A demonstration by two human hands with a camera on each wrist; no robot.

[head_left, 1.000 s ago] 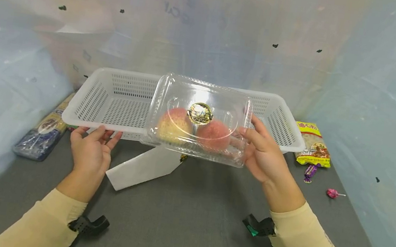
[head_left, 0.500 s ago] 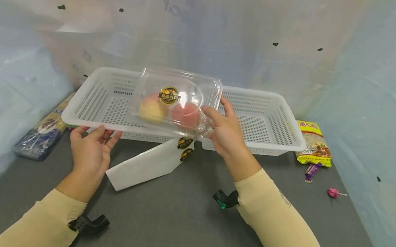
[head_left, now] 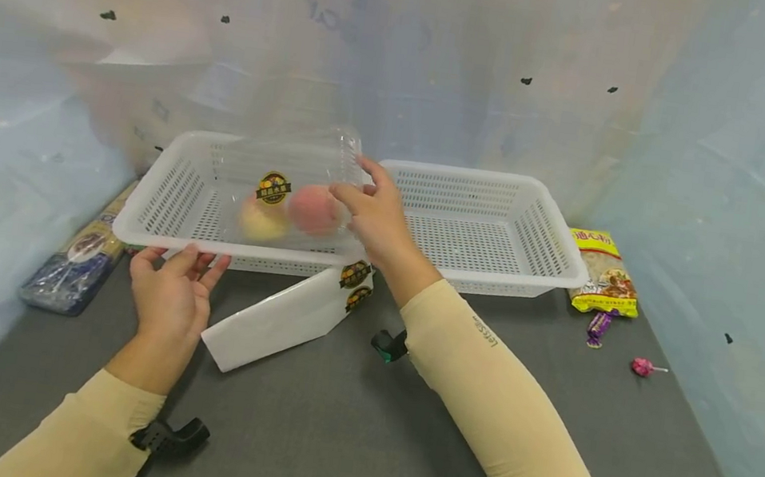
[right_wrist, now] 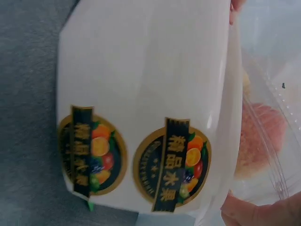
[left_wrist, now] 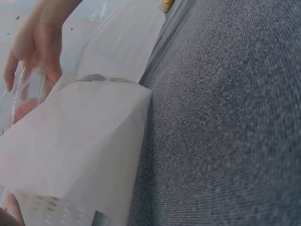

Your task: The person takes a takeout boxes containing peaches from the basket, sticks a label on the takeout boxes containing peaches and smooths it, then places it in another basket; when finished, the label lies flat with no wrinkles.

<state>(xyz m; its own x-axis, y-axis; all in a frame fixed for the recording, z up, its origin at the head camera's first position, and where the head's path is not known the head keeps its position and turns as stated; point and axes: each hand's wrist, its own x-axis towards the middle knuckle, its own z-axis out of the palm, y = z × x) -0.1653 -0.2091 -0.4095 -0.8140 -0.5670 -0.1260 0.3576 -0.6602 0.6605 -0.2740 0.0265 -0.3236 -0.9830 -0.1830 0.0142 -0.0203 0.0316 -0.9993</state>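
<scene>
Right hand has carried the clear clamshell box w/ two peaches from mid-table over to 10 o'clock, fingers pinching its right edge, so it's now low inside the left white basket. Left hand, fingers relaxed, rests at the basket's front rim.

Staged recording booth, not a lived-in room.

Walls: pale plastic sheeting draped on three sides, creased and dotted with small black marks. Worktop: covered in dark grey felt-like cloth. Stock laid out on it: two white perforated baskets side by side, a yellow snack packet, a purple wrapped sweet, a pink lollipop, a blue packet at the far left edge.
</scene>
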